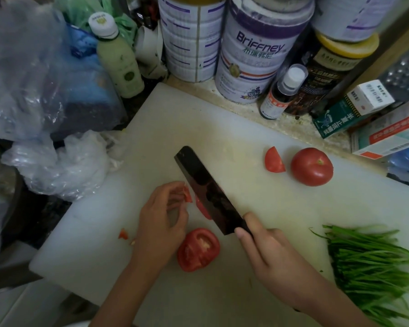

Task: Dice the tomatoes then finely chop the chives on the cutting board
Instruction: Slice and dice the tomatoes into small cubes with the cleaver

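Dim light, cluttered: past the left-hand fingers (174, 198) crumpled plastic bags (57, 166) and a green bottle (118, 60), past the right-hand fingers (252, 221) stacked tins (253, 50), a small dark bottle (281, 95) and cartons (364, 107) on a speckled stone counter (300, 123).

A thick white plastic cutting board (246, 142) looks matt and faintly stained. The broad dark metal cleaver blade (206, 185) has a dull sheen. The round red whole tomato (311, 166) has smooth, slightly glossy skin. Crinkled clear plastic bags (57, 166) shine.
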{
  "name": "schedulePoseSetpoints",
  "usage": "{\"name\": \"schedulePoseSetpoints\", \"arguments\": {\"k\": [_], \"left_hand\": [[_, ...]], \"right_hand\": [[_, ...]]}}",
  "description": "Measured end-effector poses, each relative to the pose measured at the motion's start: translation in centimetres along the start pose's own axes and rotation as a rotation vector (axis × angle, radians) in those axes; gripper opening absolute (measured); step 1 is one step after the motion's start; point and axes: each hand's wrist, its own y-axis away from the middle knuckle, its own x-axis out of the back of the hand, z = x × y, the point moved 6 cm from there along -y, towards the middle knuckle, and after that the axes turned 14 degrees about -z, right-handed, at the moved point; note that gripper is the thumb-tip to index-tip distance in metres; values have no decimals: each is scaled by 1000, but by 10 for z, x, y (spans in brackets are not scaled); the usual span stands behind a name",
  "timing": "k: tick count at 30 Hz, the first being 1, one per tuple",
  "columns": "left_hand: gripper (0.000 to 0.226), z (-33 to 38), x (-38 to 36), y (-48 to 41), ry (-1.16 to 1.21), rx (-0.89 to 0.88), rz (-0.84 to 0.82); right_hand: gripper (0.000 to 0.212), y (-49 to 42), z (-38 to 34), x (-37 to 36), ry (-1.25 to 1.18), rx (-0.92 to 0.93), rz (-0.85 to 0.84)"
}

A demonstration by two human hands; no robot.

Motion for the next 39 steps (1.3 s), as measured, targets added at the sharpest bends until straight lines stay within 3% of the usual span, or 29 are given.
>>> {"name": "schedulePoseSetpoints", "arguments": {"k": [7, 11, 15, 19, 23, 31, 39], "left_hand": [[31, 17, 2, 33, -169, 65, -2], [63, 25, -13, 49, -388, 123, -126], [72, 31, -25, 56, -586, 68, -169], [67, 25, -30, 63, -506, 138, -190], [55, 26, -11, 63, -362, 244, -87], [68, 23, 63, -2, -490, 341, 24], [70, 14, 61, -75, -546, 271, -35]], "right_hand": [[22, 10, -1, 24, -46, 9, 35], [17, 14, 2, 29, -55, 57, 29], [19, 19, 7, 31, -65, 92, 7], [21, 22, 11, 32, -95, 120, -25], [20, 25, 12, 36, -93, 124, -47], [18, 24, 5, 50, -151, 138, -25], [14, 2, 17, 50, -121, 51, 48]]}}
